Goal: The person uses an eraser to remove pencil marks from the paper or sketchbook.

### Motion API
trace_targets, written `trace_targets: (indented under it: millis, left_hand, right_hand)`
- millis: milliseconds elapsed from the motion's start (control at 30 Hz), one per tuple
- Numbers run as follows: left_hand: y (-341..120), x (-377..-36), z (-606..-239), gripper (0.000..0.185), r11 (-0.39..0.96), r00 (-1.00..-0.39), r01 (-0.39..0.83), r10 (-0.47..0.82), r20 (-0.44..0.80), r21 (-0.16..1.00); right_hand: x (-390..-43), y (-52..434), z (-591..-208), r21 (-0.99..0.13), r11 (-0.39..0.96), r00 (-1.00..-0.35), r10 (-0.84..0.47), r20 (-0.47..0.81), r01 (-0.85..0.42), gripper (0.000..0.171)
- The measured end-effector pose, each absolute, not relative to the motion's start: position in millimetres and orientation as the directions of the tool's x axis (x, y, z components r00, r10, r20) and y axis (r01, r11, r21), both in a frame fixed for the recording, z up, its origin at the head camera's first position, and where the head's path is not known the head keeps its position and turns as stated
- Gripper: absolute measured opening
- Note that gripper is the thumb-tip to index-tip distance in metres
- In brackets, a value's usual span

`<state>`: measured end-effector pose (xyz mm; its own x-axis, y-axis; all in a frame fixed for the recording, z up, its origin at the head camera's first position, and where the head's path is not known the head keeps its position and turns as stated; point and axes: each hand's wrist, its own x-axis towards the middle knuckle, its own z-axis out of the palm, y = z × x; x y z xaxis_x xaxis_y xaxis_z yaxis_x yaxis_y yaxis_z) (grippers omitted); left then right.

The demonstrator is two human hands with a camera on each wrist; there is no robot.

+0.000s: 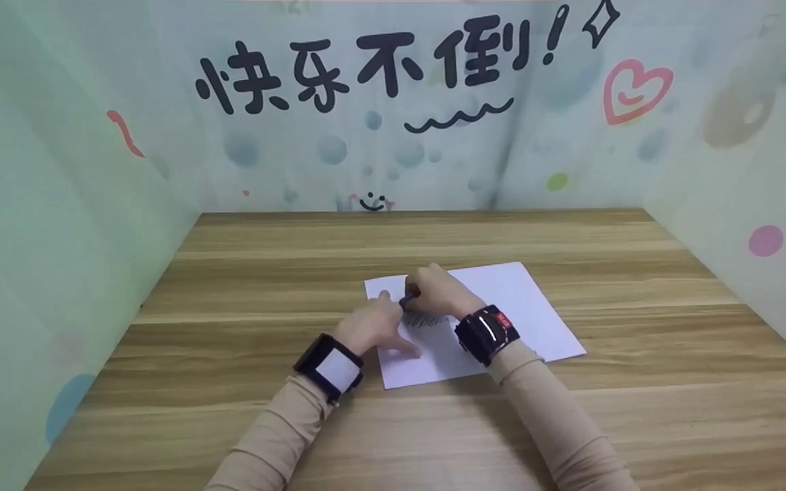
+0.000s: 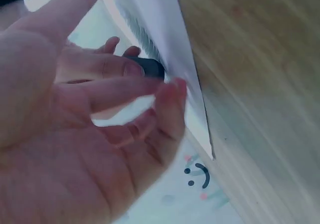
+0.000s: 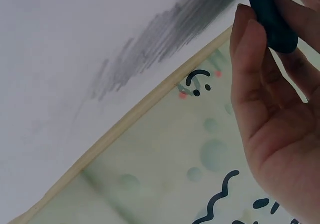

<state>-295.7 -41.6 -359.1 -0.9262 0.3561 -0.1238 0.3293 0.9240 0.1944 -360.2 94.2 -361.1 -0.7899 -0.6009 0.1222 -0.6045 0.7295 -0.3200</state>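
Right hand [image 1: 439, 290] pinches dark eraser [image 3: 270, 19] — left hand [image 1: 372, 326] presses paper [image 1: 529, 307].

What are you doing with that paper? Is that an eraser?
A person sits at a wooden table with a white sheet of paper in front of them. The left hand lies on the sheet. The right hand pinches a small dark block, probably an eraser, right at a patch of grey pencil scribble. Much of the scribble is there to see.
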Motion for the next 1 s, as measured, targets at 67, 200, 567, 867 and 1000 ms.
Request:
trace_targets:
  millis: [67, 200, 567, 867, 1000]
  left_hand:
    - [-42, -294, -360, 0.065, 0.939, -0.931, 0.299, 0.326, -0.162, 0.169]
    - [-46, -295, -360, 0.084, 0.956, -0.918, 0.263, 0.290, -0.272, 0.132]
    - [-51, -298, -359, 0.094, 0.948, -0.875, 0.275, 0.316, -0.368, 0.160]
    - [-50, -298, -360, 0.095, 0.949, -0.881, 0.277, 0.314, -0.353, 0.150]
    - [-50, -297, -360, 0.094, 0.947, -0.883, 0.280, 0.317, -0.346, 0.154]
  right_hand:
    - [-360, 94, -362, -0.318, 0.726, -0.786, -0.606, 0.123, -0.610, 0.010]
    - [-360, 93, -363, -0.290, 0.730, -0.782, -0.608, 0.136, -0.619, 0.012]
    - [-357, 90, -361, -0.244, 0.716, -0.747, -0.661, 0.064, -0.654, 0.006]
    - [-357, 86, -361, -0.318, 0.733, -0.786, -0.613, 0.075, -0.602, 0.005]
    - [-356, 85, -359, -0.319, 0.749, -0.798, -0.601, 0.042, -0.581, 0.006]
